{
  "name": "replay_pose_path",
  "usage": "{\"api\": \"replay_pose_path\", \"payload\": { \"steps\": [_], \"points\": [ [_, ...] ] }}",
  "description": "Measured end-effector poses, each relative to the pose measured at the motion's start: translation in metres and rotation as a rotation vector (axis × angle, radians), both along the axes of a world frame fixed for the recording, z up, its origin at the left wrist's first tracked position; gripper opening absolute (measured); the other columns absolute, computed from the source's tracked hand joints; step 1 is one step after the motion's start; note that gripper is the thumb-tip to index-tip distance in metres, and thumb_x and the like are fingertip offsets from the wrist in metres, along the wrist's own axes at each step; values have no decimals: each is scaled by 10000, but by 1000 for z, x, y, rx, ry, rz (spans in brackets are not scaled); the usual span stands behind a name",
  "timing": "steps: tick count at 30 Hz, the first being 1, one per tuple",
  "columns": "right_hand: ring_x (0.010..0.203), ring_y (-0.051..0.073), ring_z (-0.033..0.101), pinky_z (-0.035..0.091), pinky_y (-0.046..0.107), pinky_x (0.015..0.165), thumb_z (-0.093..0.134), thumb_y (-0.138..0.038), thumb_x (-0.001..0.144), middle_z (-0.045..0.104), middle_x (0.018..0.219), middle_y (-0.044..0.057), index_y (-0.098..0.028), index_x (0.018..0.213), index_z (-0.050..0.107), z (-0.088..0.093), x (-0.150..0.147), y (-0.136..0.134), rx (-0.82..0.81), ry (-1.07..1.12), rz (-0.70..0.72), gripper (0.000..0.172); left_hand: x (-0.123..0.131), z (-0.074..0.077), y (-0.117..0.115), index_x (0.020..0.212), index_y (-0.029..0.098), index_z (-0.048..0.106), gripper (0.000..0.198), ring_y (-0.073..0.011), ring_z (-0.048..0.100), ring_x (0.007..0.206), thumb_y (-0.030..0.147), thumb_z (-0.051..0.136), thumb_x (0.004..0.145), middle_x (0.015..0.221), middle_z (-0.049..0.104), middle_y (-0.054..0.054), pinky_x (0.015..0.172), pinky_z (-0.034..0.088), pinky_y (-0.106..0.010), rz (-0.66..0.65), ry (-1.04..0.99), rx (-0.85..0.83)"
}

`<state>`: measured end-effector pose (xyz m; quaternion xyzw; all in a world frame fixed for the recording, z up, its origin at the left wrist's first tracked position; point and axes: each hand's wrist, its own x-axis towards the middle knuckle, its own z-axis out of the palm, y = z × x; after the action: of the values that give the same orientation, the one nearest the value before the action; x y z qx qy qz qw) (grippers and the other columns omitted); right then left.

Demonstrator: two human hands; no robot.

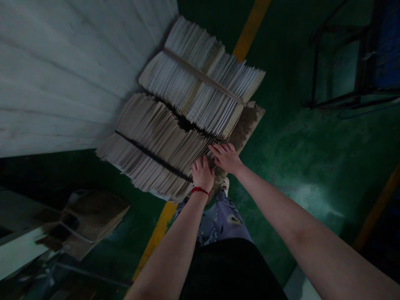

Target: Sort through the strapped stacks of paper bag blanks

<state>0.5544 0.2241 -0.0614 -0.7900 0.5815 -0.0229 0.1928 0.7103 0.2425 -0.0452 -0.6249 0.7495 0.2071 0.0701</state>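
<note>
A dull green floor (281,158) spreads under everything, and a tall off-white panelled surface (71,75) stands at upper left. Beside it, two thick bundles of upright, edge-on sheets lie side by side: a whitish bundle bound with a pale strap (200,98) and, nearer the person, a brownish bundle bound with a dark strap (150,141). A worn brown board (248,125) shows beneath their near end. Both arms reach forward and converge there. The left hand (203,175) lies palm-down at the brownish bundle's end, fingers slightly bent and a little apart; the right hand (226,159) angles in just beside it, fingers partly spread, their tips at the end sheets. Whether either has hold of a sheet cannot be told. A thin red bracelet (200,190) circles the left wrist.
</note>
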Motion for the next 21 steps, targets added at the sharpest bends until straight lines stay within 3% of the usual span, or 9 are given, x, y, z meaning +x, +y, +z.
{"api": "replay_pose_path", "payload": {
  "steps": [7,12,14,17,21],
  "points": [
    [1176,306,460,252,496,1043,453,-258,931,464,1464,129,-154,1382,485,3,3,-5,-3,49,20,464,-2,1,0,1451,127,390,659,-331,465,1221,222,568,824,1398,479,-152,1034,419,-453,-9,-21,11],
    [1198,316,473,277,503,1028,521,-257,869,221,1619,96,-196,1313,536,8,2,-14,-4,58,7,448,-3,1,1,1449,132,390,650,-330,463,1224,233,567,832,1397,479,-158,1034,418,-458,-3,-24,10],
    [1187,315,488,289,502,1019,540,-266,853,192,1629,92,-203,1297,544,9,1,-18,7,48,17,448,-3,1,1,1451,134,389,649,-333,457,1233,244,567,836,1401,476,-159,1034,419,-459,-3,-23,16],
    [1166,316,506,300,497,1006,568,-286,838,218,1619,109,-200,1281,556,8,1,-22,10,40,30,451,-3,0,1,1458,135,384,657,-337,457,1231,252,567,839,1407,474,-152,1025,430,-458,-1,-27,15],
    [1175,321,502,286,501,1016,572,-303,848,370,1542,132,-205,1303,551,4,-1,-21,14,50,21,466,-2,0,2,1455,125,392,651,-338,456,1230,253,567,841,1413,470,-149,1041,419,-458,-5,-23,5]
  ]
}}
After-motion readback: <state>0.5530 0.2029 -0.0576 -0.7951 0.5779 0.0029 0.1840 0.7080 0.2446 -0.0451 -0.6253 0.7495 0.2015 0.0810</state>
